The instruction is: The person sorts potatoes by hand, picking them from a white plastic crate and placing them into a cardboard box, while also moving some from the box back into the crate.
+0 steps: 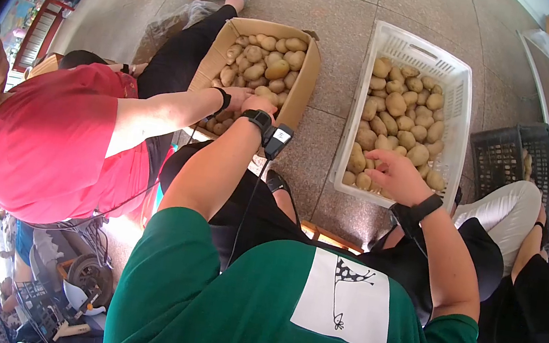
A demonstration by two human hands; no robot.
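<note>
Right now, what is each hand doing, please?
Left hand: at the cardboard box edge; grip cannot be told.
Right hand: in the white crate, fingers curled over potatoes.

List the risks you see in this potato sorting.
The person's left hand and the red-shirted co-worker's hand meet at the brown cardboard box of potatoes; they may bump or grab the same potato. The right hand reaches into the white plastic crate, heaped high; potatoes might roll out.
</note>
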